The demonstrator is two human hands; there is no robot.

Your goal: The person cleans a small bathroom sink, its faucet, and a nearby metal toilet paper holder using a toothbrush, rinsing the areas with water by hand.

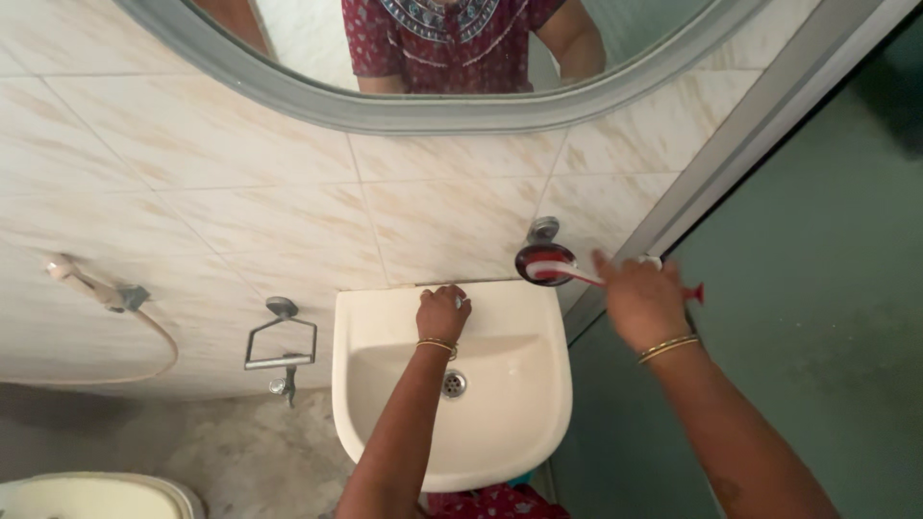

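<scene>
The left hand (441, 312) closes over the tap of the cream ceramic basin (500, 437); the right hand (639, 303) grips a red-and-white plastic toothbrush (577, 276).

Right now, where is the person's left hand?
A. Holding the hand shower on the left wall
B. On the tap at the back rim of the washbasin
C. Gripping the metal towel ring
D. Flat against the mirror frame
B: the left hand rests on the tap at the back edge of the cream washbasin, while the right hand holds a red and white toothbrush near the round wall holder.
</scene>
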